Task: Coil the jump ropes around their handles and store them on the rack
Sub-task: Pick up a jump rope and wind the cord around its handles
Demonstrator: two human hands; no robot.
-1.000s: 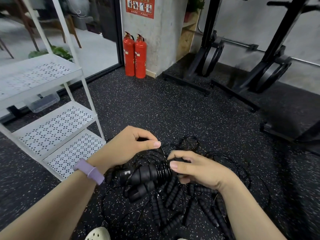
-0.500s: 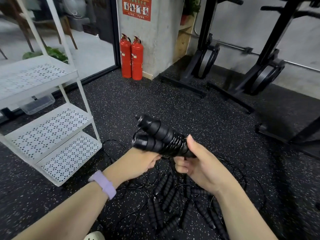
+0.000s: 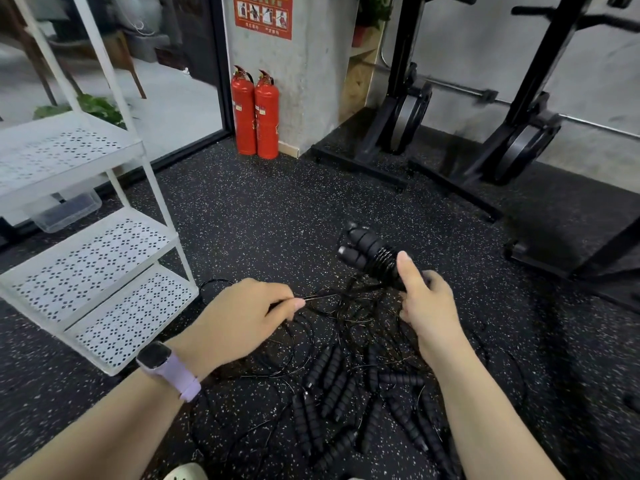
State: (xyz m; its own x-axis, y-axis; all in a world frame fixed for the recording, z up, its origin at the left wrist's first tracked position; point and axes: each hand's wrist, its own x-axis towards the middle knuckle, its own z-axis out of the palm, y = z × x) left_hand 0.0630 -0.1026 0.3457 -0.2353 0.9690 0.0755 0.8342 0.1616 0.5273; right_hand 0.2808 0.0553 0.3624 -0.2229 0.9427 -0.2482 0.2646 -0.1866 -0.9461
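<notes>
Jump ropes (image 3: pixel 349 393) lie in a tangled heap of thin black cords and ribbed black handles on the speckled floor (image 3: pixel 263 216), just right of the white rack (image 3: pixel 104 258), whose three perforated shelves look bare; a clear bin (image 3: pixel 67 211) behind it shows nothing I can make out inside. The right hand (image 3: pixel 424 301) is wrapped around one pair of handles (image 3: pixel 370 254), held side by side above the heap with cord coiled round their middle, thumb pressed along the coil. The left hand (image 3: pixel 242 317) pinches a taut length of cord (image 3: pixel 332 295) between thumb and forefinger, with open floor between heap and rack edge.
</notes>
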